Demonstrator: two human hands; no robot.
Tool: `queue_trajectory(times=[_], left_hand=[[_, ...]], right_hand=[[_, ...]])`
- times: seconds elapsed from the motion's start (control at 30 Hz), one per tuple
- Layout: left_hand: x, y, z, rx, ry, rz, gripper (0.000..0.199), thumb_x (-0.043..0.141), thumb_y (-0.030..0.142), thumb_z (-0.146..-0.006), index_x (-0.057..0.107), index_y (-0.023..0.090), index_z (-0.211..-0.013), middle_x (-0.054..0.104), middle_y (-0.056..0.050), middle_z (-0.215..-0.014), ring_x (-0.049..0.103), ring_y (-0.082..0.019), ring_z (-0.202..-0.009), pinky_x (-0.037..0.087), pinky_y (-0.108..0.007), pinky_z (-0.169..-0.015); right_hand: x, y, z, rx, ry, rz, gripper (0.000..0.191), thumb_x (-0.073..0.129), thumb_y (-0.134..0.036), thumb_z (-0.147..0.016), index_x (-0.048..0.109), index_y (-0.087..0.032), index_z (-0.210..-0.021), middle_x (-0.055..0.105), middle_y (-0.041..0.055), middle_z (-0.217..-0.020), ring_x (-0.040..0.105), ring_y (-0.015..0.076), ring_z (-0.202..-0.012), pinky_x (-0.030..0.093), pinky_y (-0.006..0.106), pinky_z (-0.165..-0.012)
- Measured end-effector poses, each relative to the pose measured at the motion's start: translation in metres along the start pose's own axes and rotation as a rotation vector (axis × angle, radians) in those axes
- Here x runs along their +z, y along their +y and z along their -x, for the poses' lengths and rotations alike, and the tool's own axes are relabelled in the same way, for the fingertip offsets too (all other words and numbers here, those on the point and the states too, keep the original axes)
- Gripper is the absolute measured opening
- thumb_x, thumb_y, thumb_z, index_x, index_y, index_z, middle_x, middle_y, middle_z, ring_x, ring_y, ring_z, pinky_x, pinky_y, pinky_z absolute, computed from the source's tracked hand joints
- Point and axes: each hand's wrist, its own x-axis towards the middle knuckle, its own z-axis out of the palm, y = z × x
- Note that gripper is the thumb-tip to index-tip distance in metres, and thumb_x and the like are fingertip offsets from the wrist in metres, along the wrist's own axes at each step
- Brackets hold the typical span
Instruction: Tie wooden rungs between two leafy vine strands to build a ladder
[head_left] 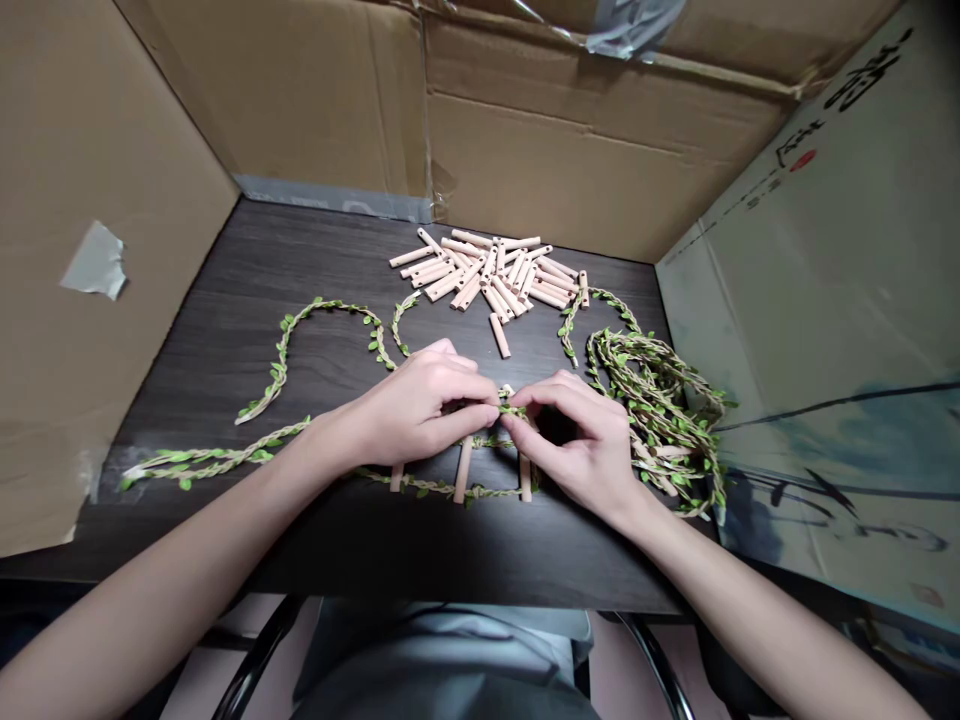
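Over dark wood tabletop point(187, 540), left hand point(416, 405) and right hand point(577, 445) pinch leaf-vine twine point(450, 487) in narrow fingertip grip, just above three wooden pegs point(463, 470) side by side; dozens more in peg heap point(487, 275) beyond hands, single peg point(499, 335) slightly apart.

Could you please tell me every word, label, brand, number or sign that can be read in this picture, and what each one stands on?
No word, brand or number can be read with certainty.
Black brush calligraphy on the printed cardboard panel: too stylised and slanted to read.
Red seal mark on that panel: too small to read.
Faint marks on the grey strip: too blurred to read.
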Motion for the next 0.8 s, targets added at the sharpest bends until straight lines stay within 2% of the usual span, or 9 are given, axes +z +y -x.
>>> queue_trajectory(times=[0.17, 0.3, 0.47, 0.8], left_hand=[[0.003, -0.001, -0.001, 0.003, 0.001, -0.043, 0.031, 0.049, 0.026, -0.102, 0.069, 0.015, -0.081, 0.059, 0.001, -0.067, 0.053, -0.015, -0.068, 0.031, -0.033, -0.077], [0.009, 0.002, -0.001, 0.03, 0.053, -0.158, 0.03, 0.048, 0.024, -0.101, 0.069, 0.015, -0.081, 0.06, -0.001, -0.067, 0.054, -0.016, -0.066, 0.031, -0.035, -0.074], [0.014, 0.004, -0.001, 0.103, 0.105, -0.352, 0.034, 0.045, 0.022, -0.1, 0.065, 0.016, -0.074, 0.059, -0.002, -0.063, 0.051, -0.017, -0.064, 0.032, -0.037, -0.071], [0.017, 0.002, -0.004, 0.119, 0.131, -0.407, 0.031, 0.049, 0.021, -0.095, 0.056, 0.019, -0.065, 0.057, 0.001, -0.057, 0.047, -0.016, -0.061, 0.03, -0.036, -0.067]], right_hand=[[0.0, -0.004, 0.0, 0.052, -0.017, -0.05, 0.007, 0.072, -0.019, -0.092, 0.07, -0.021, -0.098, 0.071, 0.0023, -0.087, 0.062, 0.0164, -0.078, 0.049, 0.033, -0.074], [0.0, -0.006, 0.003, 0.232, -0.07, -0.212, 0.02, 0.075, -0.029, -0.092, 0.07, -0.022, -0.111, 0.074, 0.0029, -0.102, 0.066, 0.0165, -0.088, 0.052, 0.031, -0.08], [0.001, -0.003, 0.002, 0.382, -0.083, -0.331, 0.014, 0.073, -0.033, -0.094, 0.076, -0.02, -0.099, 0.076, 0.0025, -0.091, 0.067, 0.0159, -0.079, 0.053, 0.029, -0.073], [0.0, -0.001, -0.002, 0.396, -0.067, -0.341, 0.01, 0.077, -0.029, -0.088, 0.075, -0.019, -0.088, 0.071, 0.0014, -0.078, 0.061, 0.0148, -0.071, 0.048, 0.029, -0.068]])
